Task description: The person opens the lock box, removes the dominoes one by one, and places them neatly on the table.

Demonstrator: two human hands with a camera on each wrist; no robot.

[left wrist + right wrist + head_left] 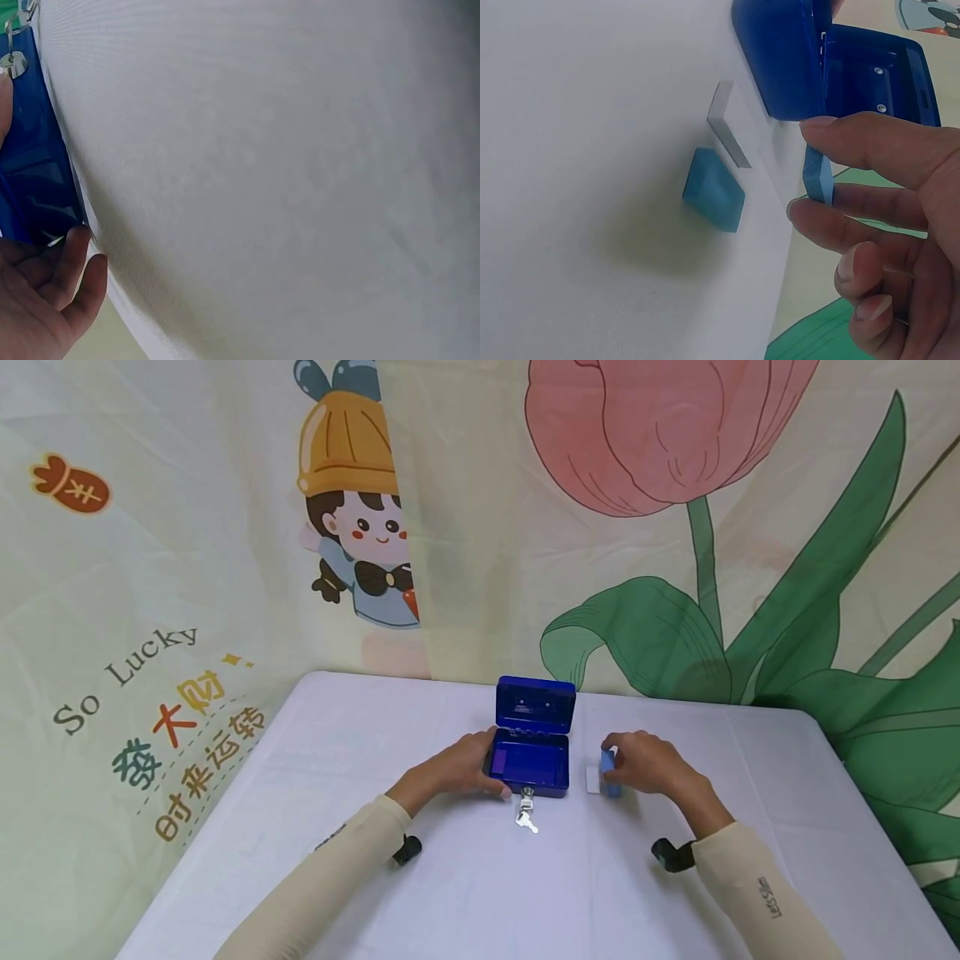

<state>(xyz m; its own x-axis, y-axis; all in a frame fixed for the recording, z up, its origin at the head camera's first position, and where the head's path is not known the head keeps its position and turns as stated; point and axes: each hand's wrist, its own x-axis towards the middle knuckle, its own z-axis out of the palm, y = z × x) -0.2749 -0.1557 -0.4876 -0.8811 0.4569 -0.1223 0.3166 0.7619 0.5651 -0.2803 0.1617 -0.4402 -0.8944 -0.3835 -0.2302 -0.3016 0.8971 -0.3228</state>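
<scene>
A dark blue metal cash box stands with its lid raised toward the wall. Keys dangle from the lock on its front. Inside, at the left, lies a purple piece. My left hand grips the box's left side, thumb at the front and fingers farther back. Right of the box, my right hand pinches a light blue block between thumb and fingertips, above the table. Below it sit another blue block and a white block, side by side.
The table has a white cloth and ends at the printed wall cloth behind the box. Black wrist cameras show under both sleeves, such as the right camera.
</scene>
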